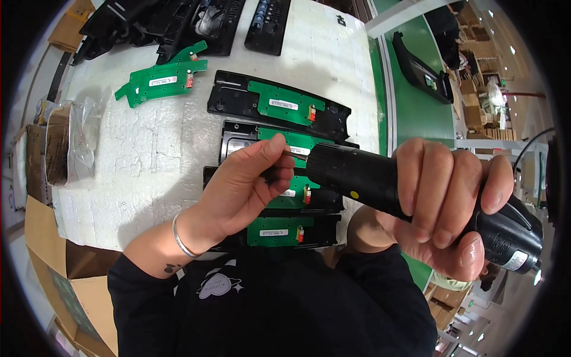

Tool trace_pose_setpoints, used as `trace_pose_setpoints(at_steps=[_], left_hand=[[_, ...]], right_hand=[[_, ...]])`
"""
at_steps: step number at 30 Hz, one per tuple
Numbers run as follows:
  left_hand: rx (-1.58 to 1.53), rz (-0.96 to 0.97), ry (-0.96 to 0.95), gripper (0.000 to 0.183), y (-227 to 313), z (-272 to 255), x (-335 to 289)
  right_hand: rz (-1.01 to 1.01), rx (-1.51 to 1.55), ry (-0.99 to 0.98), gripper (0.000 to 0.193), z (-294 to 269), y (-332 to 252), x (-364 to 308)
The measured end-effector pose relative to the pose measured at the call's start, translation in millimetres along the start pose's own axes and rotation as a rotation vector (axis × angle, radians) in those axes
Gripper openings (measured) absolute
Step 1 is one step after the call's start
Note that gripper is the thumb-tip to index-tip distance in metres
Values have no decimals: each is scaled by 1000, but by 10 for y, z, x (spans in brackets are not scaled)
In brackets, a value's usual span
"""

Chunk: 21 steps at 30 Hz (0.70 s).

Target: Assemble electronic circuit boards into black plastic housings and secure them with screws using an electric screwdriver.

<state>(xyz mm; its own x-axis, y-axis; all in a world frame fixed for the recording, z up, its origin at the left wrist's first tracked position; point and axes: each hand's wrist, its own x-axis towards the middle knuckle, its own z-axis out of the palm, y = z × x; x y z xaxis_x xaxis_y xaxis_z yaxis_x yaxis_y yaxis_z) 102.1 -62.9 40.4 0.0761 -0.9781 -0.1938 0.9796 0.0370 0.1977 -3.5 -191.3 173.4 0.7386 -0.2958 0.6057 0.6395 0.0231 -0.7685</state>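
Note:
My right hand (443, 202) wraps around a black electric screwdriver (351, 175), held level with its nose toward the left. At that nose, my left hand (253, 187) pinches the thin metal screwdriver bit (300, 157) between thumb and fingers. Below the tool, black plastic panels lie in a column, each with a green circuit board on it. The farthest panel (229, 98) shows its circuit board (270, 102) in full. The nearest circuit board (270, 232) lies in front of me. My hands and the screwdriver partly cover the panels between.
Loose green circuit boards (157, 83) overlap at the back left of the white padded table (143, 172). More black plastic parts (266, 27) are at the far edge. Cardboard boxes (59, 146) stand left. To the right, a green surface (416, 113) carries another black panel (416, 68).

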Motion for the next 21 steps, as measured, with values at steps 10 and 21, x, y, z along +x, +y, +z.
trace_pose_setpoints(at_steps=[10,21], left_hand=[[209,-290,86,35,-206,158,-190],[384,-258,33,17,-213,135,-232]], right_hand=[[87,-77,353,25,-324,672,-219],[177,-34,371,22,-377,746,-196]])
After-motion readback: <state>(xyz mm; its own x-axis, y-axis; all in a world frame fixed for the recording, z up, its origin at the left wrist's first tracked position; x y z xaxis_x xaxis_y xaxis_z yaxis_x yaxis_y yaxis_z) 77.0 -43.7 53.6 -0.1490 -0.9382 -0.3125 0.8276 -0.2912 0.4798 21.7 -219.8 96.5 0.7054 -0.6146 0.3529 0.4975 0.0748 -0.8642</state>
